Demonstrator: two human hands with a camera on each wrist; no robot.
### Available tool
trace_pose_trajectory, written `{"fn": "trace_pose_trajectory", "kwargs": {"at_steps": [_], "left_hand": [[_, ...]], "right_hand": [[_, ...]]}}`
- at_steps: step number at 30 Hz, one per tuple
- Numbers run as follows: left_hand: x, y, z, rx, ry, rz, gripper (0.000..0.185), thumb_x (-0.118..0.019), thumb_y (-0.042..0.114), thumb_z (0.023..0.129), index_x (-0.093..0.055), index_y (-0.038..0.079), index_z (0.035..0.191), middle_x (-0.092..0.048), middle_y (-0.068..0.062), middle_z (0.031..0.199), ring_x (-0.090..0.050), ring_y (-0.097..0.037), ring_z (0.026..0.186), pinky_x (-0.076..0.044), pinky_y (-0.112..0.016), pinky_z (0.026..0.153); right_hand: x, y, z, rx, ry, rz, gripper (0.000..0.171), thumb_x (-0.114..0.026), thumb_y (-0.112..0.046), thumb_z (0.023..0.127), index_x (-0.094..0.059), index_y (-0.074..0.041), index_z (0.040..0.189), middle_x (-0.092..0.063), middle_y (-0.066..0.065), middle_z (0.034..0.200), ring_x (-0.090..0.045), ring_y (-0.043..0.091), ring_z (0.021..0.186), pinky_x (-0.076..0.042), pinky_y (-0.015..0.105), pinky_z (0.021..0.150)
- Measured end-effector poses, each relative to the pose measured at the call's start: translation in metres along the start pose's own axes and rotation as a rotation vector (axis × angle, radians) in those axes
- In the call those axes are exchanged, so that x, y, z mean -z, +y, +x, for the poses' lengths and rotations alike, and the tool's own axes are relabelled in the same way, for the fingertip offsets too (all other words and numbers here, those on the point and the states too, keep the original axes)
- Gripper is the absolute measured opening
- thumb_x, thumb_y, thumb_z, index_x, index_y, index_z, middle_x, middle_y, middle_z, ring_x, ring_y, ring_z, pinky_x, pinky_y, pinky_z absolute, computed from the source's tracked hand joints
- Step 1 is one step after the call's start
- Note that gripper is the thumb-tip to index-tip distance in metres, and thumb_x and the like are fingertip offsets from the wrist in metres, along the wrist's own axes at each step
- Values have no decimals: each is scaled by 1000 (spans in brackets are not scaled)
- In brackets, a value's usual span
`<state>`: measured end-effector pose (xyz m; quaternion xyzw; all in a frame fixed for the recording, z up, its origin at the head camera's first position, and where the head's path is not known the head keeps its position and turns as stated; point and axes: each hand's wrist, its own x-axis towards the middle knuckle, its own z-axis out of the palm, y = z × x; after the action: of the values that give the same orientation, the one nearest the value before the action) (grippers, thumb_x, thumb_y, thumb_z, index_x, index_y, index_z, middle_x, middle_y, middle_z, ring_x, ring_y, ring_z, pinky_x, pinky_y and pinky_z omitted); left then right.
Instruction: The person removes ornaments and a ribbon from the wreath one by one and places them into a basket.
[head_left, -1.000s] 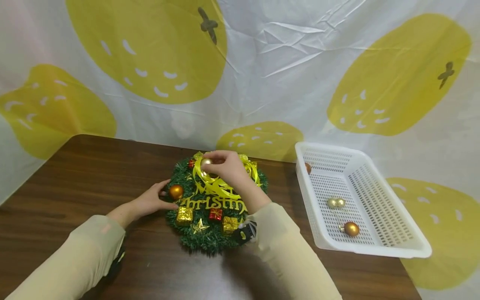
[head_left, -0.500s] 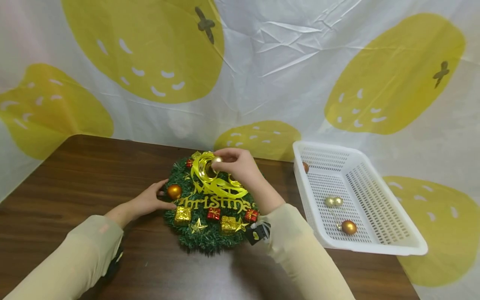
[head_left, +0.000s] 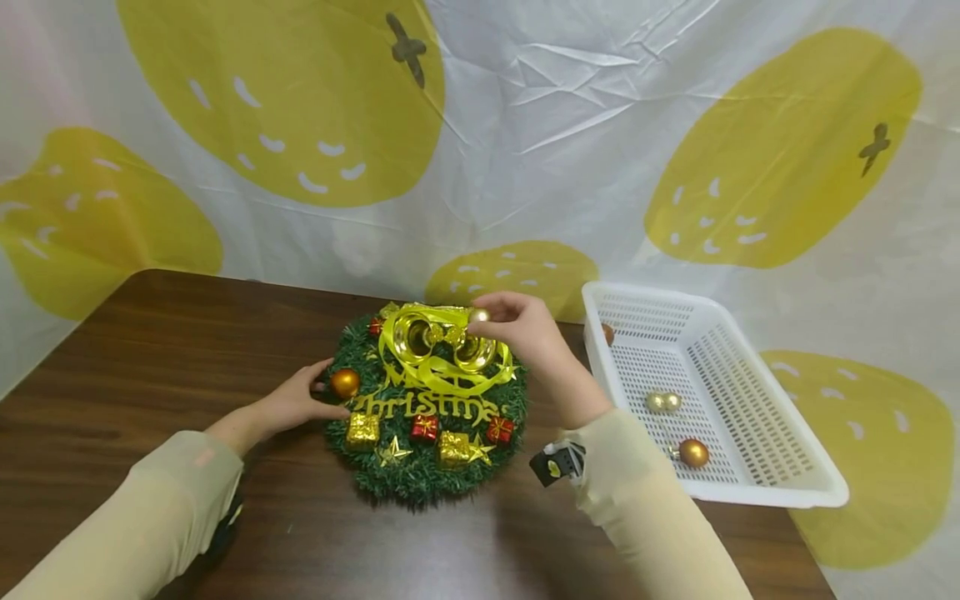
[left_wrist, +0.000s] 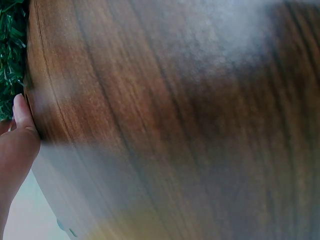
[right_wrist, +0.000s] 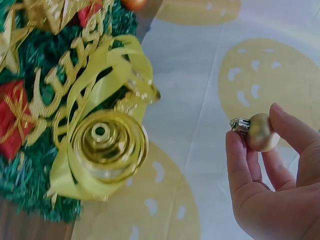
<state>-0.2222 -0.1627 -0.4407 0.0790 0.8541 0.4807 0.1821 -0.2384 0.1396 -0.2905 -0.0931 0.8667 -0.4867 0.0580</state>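
Pinched between thumb and fingers, a small matte gold bauble sits in the right hand, just above the round green tinsel wreath's top edge. Left hand rests relaxed and flat against the wreath's left rim, fingertips partly hidden behind an orange ball ornament; its wrist view is mostly blurred brown wooden table.

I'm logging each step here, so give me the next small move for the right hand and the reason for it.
Probably carry it rightward to the white basket and let go. The right hand pinches a small gold bauble clear of the wreath, and similar baubles already lie in that basket. The left hand rests against the wreath's left edge.
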Motion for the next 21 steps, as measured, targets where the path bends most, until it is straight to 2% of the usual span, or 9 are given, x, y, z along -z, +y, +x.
{"fn": "trace_pose_trajectory", "kwargs": {"at_steps": [7,18,21], "left_hand": [[-1,1,-1,6,1,-5,104,-73,33,81,-3,-3,149,-9,-34,148,-27,-49,130,-34,-58,101],[0,1,-1,12,-5,-3,105,-73,33,81,-2,-3,149,-8,-35,148,-26,-50,131,-33,-60,102],[0,0,0,13,-5,-3,105,-73,33,80,-3,-2,149,-8,-35,149,-26,-49,131,-34,-59,101]], "right_hand": [[25,9,-3,7,55,-42,39,-72,-16,82,-64,-6,119,-63,3,97,-56,14,92,-48,26,80],[73,31,-8,-1,122,-7,45,-67,-10,83,-56,4,125,-61,-10,91,-57,-1,81,-44,19,81],[85,37,-10,-33,137,-17,46,-66,-13,85,-55,2,127,-59,-15,89,-55,-2,83,-43,19,82]]}}
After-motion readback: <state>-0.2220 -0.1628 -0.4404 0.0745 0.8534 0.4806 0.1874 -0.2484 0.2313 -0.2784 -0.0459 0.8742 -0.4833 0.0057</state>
